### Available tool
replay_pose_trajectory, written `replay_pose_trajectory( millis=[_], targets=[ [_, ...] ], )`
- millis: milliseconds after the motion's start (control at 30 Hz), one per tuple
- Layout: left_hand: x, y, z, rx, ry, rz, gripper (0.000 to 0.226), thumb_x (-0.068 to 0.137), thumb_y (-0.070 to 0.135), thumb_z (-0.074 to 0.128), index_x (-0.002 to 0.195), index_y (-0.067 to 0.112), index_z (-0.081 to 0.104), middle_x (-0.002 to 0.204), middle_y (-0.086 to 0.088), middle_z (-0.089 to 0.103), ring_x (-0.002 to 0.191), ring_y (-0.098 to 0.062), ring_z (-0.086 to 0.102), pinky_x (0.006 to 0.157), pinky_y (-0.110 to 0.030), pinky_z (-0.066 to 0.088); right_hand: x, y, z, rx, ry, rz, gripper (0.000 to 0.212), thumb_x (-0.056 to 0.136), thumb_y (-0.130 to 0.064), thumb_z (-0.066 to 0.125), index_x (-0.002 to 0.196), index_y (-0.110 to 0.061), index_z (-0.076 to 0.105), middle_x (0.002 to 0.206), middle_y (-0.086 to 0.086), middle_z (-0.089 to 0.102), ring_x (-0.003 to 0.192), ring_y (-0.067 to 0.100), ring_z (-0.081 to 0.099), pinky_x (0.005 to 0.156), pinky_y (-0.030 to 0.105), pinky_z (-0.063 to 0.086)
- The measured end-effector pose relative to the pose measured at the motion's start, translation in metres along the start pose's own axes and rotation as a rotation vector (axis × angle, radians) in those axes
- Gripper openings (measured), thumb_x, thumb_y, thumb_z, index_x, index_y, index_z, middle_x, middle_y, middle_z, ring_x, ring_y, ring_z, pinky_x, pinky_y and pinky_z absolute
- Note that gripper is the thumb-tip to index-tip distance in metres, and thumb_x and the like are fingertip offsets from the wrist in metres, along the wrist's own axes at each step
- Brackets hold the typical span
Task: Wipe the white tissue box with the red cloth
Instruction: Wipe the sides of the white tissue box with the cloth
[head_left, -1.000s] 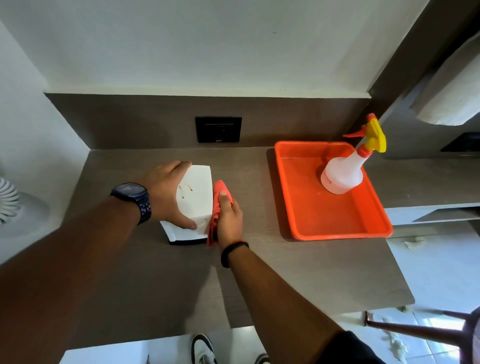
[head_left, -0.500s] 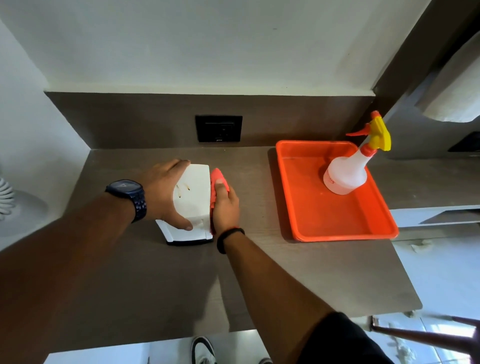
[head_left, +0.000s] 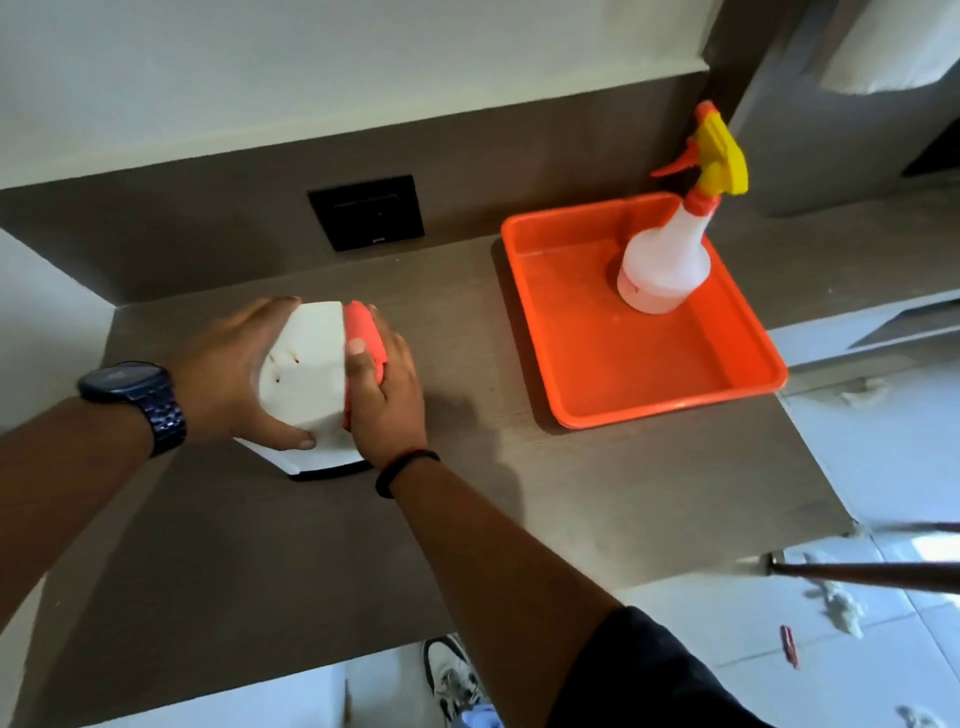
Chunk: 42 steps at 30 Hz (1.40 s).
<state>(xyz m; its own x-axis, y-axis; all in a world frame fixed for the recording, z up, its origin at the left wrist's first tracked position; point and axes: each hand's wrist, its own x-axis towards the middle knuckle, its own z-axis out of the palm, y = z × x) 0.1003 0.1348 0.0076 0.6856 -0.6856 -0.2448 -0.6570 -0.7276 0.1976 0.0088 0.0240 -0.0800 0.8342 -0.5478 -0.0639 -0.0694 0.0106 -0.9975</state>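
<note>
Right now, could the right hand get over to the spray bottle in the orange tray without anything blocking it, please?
Probably yes. The counter between the right hand and the orange tray lies bare, and the spray bottle stands alone there. The hand is holding the red cloth against the tissue box, though.

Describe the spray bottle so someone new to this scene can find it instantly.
Start at the brown countertop and go to the orange tray on its right side. The spray bottle stands upright in the tray's far corner, the only thing in it: translucent white body, yellow head, orange trigger.
</note>
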Motion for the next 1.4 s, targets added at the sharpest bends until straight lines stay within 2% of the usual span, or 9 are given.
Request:
replay_pose_trajectory(
  millis=[133,333,433,567,800,1000,1200,1300,1400],
  targets=[
    [-0.001,0.003,-0.001,0.013,0.001,-0.008,0.147,0.021,0.072,0.067,0.146,0.01,0.022,0.151,-0.013,0.033,0.135,-0.033,0.035,0.109,-0.046,0.034,-0.02,0.006,0.0,0.02,0.046,0.087,0.06,0.089,-0.057,0.037,0.145,-0.033,0.037,0.153,0.002,0.043,0.141,0.021,0.037,0.115,0.052,0.032],
    [-0.002,0.001,-0.001,-0.024,-0.007,0.005,0.149,0.019,0.072,0.072,0.146,0.013,0.022,0.151,-0.01,0.033,0.134,-0.031,0.035,0.107,-0.045,0.035,-0.015,-0.012,0.001,-0.018,0.023,0.008,0.054,0.094,-0.053,0.037,0.145,-0.033,0.038,0.156,0.001,0.039,0.146,0.018,0.029,0.119,0.049,0.028],
    [0.0,-0.004,0.001,-0.038,-0.004,0.011,0.15,0.018,0.073,0.071,0.146,0.011,0.024,0.15,-0.013,0.033,0.135,-0.031,0.034,0.109,-0.042,0.031,0.012,-0.021,0.0,0.004,0.008,0.016,0.047,0.097,-0.045,0.039,0.14,-0.028,0.048,0.151,0.003,0.047,0.142,0.018,0.037,0.118,0.045,0.03],
    [0.001,-0.005,0.003,-0.06,-0.001,0.0,0.152,0.018,0.073,0.069,0.148,0.012,0.019,0.155,-0.012,0.027,0.14,-0.03,0.026,0.113,-0.041,0.026,0.018,-0.011,-0.003,0.096,0.01,0.167,0.041,0.098,-0.042,0.044,0.135,-0.027,0.056,0.144,0.003,0.056,0.135,0.021,0.047,0.116,0.046,0.035],
    [0.0,-0.001,0.0,-0.064,-0.007,-0.009,0.15,0.019,0.071,0.069,0.148,0.014,0.018,0.155,-0.009,0.027,0.139,-0.029,0.028,0.112,-0.044,0.031,-0.024,0.005,0.008,0.133,0.105,0.304,0.052,0.083,-0.072,0.039,0.121,-0.044,0.059,0.126,-0.011,0.063,0.12,0.015,0.056,0.105,0.047,0.046],
    [0.001,-0.004,0.001,-0.042,0.008,0.01,0.151,0.02,0.074,0.068,0.148,0.013,0.017,0.155,-0.009,0.027,0.139,-0.028,0.029,0.111,-0.04,0.03,0.01,-0.028,0.003,0.103,0.072,0.166,0.039,0.092,-0.051,0.048,0.122,-0.033,0.062,0.127,-0.003,0.067,0.12,0.017,0.058,0.106,0.046,0.046],
    [0.004,-0.008,0.003,-0.019,-0.01,0.006,0.153,0.02,0.079,0.065,0.149,0.013,0.014,0.156,-0.009,0.024,0.142,-0.027,0.024,0.115,-0.042,0.027,0.017,-0.031,-0.006,0.05,0.026,0.332,0.044,0.094,-0.052,0.048,0.13,-0.029,0.06,0.134,0.002,0.064,0.125,0.023,0.055,0.111,0.043,0.042],
    [0.004,-0.006,0.0,-0.002,-0.03,-0.01,0.153,0.021,0.078,0.067,0.149,0.017,0.011,0.158,-0.005,0.021,0.143,-0.025,0.022,0.115,-0.042,0.028,-0.003,-0.023,-0.01,0.028,0.014,0.406,0.043,0.089,-0.056,0.043,0.119,-0.034,0.064,0.121,0.001,0.07,0.113,0.024,0.062,0.103,0.046,0.049],
    [0.003,-0.003,-0.001,-0.032,-0.022,-0.032,0.149,0.029,0.067,0.083,0.149,0.018,0.011,0.158,-0.004,0.021,0.141,-0.025,0.023,0.114,-0.039,0.029,-0.016,-0.017,-0.014,0.078,0.027,0.438,0.042,0.082,-0.054,0.046,0.107,-0.029,0.069,0.107,0.0,0.074,0.103,0.023,0.066,0.097,0.049,0.053]
  ],
)
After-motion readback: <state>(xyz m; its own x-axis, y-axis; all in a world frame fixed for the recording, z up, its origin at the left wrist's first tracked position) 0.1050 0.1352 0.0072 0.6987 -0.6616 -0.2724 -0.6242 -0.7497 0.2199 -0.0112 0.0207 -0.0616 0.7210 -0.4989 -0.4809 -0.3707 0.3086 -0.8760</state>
